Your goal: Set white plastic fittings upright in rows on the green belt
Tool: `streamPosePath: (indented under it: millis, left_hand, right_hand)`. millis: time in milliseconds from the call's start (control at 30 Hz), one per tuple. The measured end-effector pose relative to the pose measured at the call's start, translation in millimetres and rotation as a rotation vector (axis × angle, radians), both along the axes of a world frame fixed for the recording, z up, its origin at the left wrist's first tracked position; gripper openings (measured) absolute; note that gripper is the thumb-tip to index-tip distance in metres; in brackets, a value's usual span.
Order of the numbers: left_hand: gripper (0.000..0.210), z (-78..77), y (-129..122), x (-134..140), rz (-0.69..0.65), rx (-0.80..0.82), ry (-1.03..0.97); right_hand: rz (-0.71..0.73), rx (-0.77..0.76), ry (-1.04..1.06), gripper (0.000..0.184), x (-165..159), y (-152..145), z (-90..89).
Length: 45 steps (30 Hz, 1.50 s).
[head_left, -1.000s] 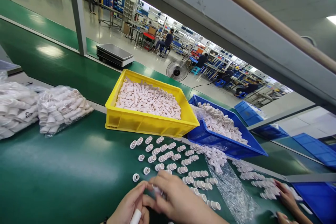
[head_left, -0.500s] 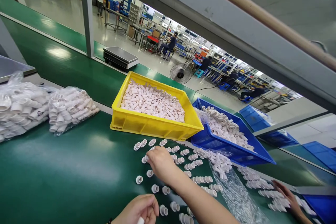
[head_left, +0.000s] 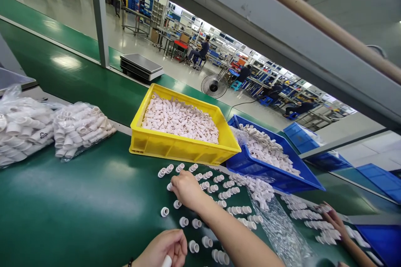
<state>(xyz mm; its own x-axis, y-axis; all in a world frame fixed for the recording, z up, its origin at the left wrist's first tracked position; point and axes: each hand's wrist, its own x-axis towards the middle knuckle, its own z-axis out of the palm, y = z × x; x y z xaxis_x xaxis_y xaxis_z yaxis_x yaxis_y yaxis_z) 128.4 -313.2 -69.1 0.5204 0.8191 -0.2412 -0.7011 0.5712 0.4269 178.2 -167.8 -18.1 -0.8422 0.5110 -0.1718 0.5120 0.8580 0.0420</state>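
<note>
Left hand (head_left: 164, 249) at the bottom edge, fist clenched around a white plastic rod (head_left: 167, 261); only the rod's rounded end shows. Short white plastic ring caps (head_left: 193, 246) stand on the green belt surface (head_left: 78, 208) just beside that fist.

Right hand (head_left: 185, 187) is stretched forward over the near-left part of the cap rows, fingers curled down onto a cap at the row's left end. Fingertips are hidden under the hand, so can't tell if it grips the cap or only touches it.

The caps sit in loose diagonal rows, open ends mostly up or sideways, running from the left hand out toward the crates. One stray cap (head_left: 164, 211) stands apart on the left. Right of the rows: crumpled clear plastic bag (head_left: 275, 225), a few caps spilling at its mouth.

Far right, a co-worker's hand (head_left: 332, 218) rests on a second batch of white caps (head_left: 308, 217), beside the corner of a blue bin (head_left: 380, 240).

Behind the rows: yellow plastic crate (head_left: 178, 146) full of white tube pieces, touching a blue plastic crate (head_left: 269, 173), tilted, also full of white parts.

Left side: two clear bags packed with white caps (head_left: 79, 129), lying on the belt well apart from the hands.

Further back: flat grey platform scale (head_left: 140, 66) on the belt's far lane, grey steel post (head_left: 95, 12), black floor fan (head_left: 214, 86), seated workers at benches beyond.
</note>
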Motion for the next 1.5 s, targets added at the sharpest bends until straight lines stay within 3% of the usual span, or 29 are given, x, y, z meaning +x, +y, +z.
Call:
streamPosePath:
  millis: [100,200,267,333,433,533,633,733,833,933,1000,1067,1333,1500]
  left_hand:
    - [0.036,-4.1,1,0,-0.022,-0.035,-0.085]
    - [0.037,-7.2,2,-1,-0.013,-0.078,-0.181]
    - [0.037,-5.6,3,-1,0.018,-0.134,-0.208]
    - [0.032,-0.2,3,-2,0.091,-0.249,-0.210]
    - [0.026,10.9,3,-4,0.232,-0.433,-0.224]
    - [0.034,17.9,3,-6,0.282,-0.497,-0.266]
    - [0.035,19.4,4,-8,0.275,-0.462,-0.300]
    - [0.031,18.1,3,-9,0.251,-0.400,-0.273]
    - [0.036,13.3,1,-7,0.194,-0.322,-0.267]
    - [0.045,5.5,-1,-3,0.083,-0.264,-0.209]
    - [0.047,1.5,-2,-1,0.001,-0.216,-0.138]
    - [0.044,0.2,-2,-1,-0.048,-0.161,-0.087]
    - [0.035,10.4,-3,-6,-0.124,-0.040,0.013]
    - [0.034,10.2,-3,-8,-0.153,0.000,0.046]
  right_hand:
    - [-0.011,-0.015,0.096,0.011,4,-1,7.6]
    - [0.008,-0.010,0.301,0.016,15,-16,26.2]
    - [0.094,-0.021,0.391,0.014,24,-34,38.4]
    - [0.272,-0.041,0.404,0.020,31,-57,42.6]
    - [0.511,0.028,0.442,0.022,34,-84,28.6]
    - [0.572,0.116,0.511,0.023,34,-96,3.8]
    - [0.524,0.143,0.480,0.019,34,-97,-9.9]
    - [0.473,0.104,0.361,0.015,38,-94,-5.9]
    - [0.418,-0.082,0.212,0.012,46,-88,13.5]
    - [0.169,-0.215,0.162,0.015,55,-74,39.9]
    - [-0.018,-0.199,0.155,0.020,59,-62,52.6]
    - [-0.116,-0.143,0.141,0.024,62,-51,56.7]
    - [-0.073,-0.057,0.061,0.008,54,-38,30.7]
    - [-0.008,-0.037,-0.015,0.009,46,-36,18.5]
